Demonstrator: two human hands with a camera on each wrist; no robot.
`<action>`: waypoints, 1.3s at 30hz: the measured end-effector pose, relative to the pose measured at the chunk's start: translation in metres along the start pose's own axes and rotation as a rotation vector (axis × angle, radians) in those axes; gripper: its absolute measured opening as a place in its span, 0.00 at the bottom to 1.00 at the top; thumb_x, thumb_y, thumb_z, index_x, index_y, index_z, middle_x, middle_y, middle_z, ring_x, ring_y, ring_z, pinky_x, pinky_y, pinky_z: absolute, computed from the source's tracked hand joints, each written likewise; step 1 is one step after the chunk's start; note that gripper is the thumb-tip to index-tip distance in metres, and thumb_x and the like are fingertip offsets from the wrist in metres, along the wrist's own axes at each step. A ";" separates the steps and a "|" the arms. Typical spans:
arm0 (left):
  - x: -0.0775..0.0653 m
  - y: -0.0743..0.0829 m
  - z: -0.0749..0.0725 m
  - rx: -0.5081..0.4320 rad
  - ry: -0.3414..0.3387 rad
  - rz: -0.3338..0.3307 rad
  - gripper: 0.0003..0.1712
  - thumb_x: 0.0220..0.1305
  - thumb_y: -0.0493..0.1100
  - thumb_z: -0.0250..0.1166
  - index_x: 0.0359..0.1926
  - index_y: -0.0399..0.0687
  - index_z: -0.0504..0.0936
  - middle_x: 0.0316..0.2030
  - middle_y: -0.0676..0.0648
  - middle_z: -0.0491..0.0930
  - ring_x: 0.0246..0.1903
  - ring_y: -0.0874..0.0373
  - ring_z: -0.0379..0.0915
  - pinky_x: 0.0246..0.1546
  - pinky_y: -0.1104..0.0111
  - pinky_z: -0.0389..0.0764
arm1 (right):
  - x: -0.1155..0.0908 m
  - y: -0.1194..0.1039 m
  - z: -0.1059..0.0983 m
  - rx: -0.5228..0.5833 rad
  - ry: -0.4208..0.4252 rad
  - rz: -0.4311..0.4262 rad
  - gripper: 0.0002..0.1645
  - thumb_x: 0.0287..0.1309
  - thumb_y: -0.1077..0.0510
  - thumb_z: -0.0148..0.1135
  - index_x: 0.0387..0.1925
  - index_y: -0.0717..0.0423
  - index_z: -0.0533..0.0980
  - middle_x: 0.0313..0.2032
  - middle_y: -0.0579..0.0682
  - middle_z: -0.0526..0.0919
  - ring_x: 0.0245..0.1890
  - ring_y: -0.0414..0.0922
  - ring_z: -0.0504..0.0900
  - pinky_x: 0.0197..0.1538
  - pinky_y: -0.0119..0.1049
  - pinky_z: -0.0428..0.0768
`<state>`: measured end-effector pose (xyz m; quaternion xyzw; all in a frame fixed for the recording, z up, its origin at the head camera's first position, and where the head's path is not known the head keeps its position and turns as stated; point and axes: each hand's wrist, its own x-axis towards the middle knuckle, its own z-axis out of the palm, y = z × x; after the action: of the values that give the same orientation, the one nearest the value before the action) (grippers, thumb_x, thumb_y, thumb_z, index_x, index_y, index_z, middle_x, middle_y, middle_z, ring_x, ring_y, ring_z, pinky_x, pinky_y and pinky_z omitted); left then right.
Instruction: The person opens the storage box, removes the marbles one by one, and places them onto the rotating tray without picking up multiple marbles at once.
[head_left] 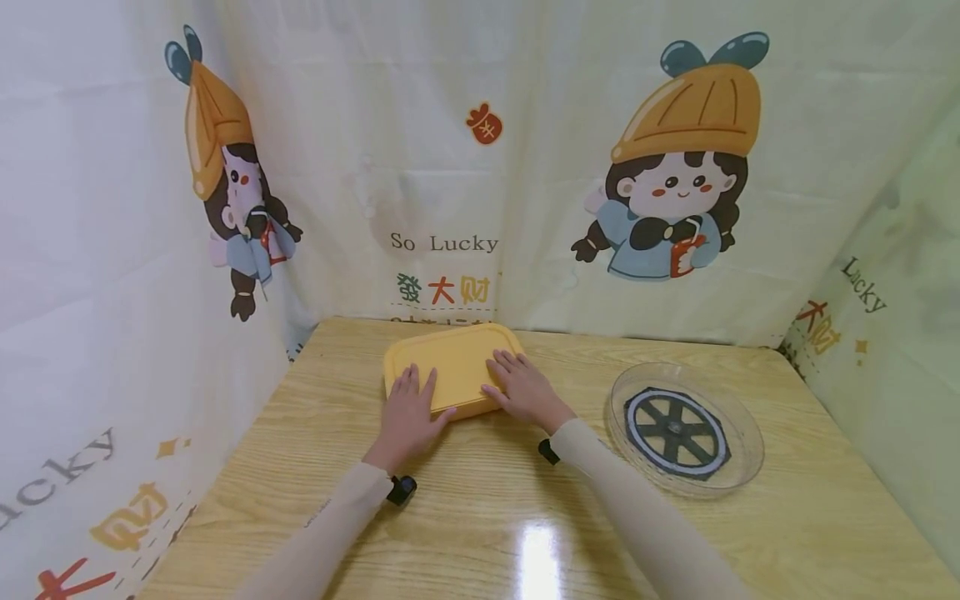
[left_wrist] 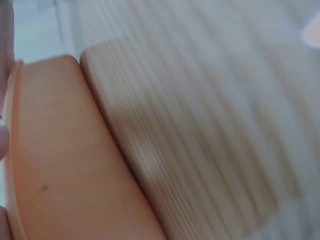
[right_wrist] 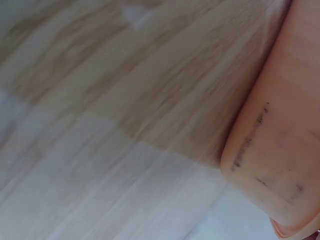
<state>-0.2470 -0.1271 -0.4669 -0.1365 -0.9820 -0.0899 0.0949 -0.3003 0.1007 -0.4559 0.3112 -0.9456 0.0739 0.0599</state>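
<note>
A yellow-orange plastic box (head_left: 453, 358) with a flat rounded lid lies slightly turned near the back of the wooden table. My left hand (head_left: 408, 421) rests on the lid's front left part with straight fingers, its thumb along the front edge. On the right side of the lid lies my right hand (head_left: 525, 392), fingers extended too. The left wrist view has the box's smooth side wall (left_wrist: 75, 150) beneath the lid rim, with bits of fingers at the left border. Dark scuffs mark the box's side (right_wrist: 280, 130) in the right wrist view.
To the right stands a clear round dish (head_left: 752, 433) with a black spoked piece (head_left: 675, 428) ringed in white in it. Printed curtains (head_left: 540, 217) hang behind and beside the wooden table (head_left: 465, 533). A small black wrist camera (head_left: 402, 491) sits by the left cuff.
</note>
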 end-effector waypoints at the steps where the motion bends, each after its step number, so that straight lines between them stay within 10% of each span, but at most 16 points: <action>1: -0.002 0.004 0.000 -0.001 -0.004 0.000 0.46 0.63 0.67 0.51 0.71 0.40 0.56 0.68 0.25 0.53 0.70 0.34 0.47 0.70 0.48 0.52 | -0.001 0.002 0.000 0.004 0.005 -0.002 0.37 0.69 0.40 0.40 0.67 0.61 0.61 0.69 0.59 0.60 0.71 0.54 0.58 0.73 0.50 0.52; 14: -0.022 0.053 0.000 0.011 -0.071 0.102 0.47 0.62 0.65 0.55 0.72 0.43 0.53 0.70 0.29 0.49 0.71 0.38 0.43 0.70 0.49 0.51 | -0.013 0.029 -0.008 0.054 -0.017 -0.049 0.34 0.70 0.43 0.40 0.70 0.56 0.57 0.71 0.56 0.56 0.72 0.52 0.54 0.73 0.53 0.50; 22: -0.029 0.068 -0.005 0.019 -0.151 0.300 0.48 0.63 0.64 0.55 0.73 0.41 0.49 0.71 0.33 0.48 0.72 0.41 0.44 0.70 0.53 0.53 | -0.015 0.053 -0.010 0.143 -0.014 -0.137 0.32 0.69 0.45 0.42 0.70 0.53 0.58 0.71 0.54 0.57 0.72 0.52 0.55 0.71 0.57 0.50; 30: -0.011 0.036 -0.014 -0.040 -0.231 0.557 0.48 0.64 0.65 0.52 0.74 0.49 0.45 0.74 0.40 0.42 0.74 0.47 0.39 0.72 0.55 0.50 | -0.014 0.066 -0.011 0.148 -0.022 -0.208 0.31 0.68 0.48 0.43 0.69 0.54 0.60 0.70 0.54 0.60 0.71 0.52 0.57 0.71 0.57 0.51; 39: 0.008 -0.006 -0.016 -0.050 -0.246 0.601 0.48 0.57 0.76 0.46 0.73 0.64 0.49 0.74 0.41 0.44 0.73 0.44 0.40 0.72 0.50 0.46 | -0.016 0.073 -0.017 0.186 -0.041 -0.244 0.32 0.64 0.51 0.46 0.68 0.55 0.62 0.69 0.55 0.61 0.71 0.54 0.57 0.71 0.58 0.51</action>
<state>-0.2535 -0.1338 -0.4505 -0.4323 -0.8994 -0.0649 -0.0056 -0.3300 0.1713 -0.4493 0.4293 -0.8909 0.1469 0.0200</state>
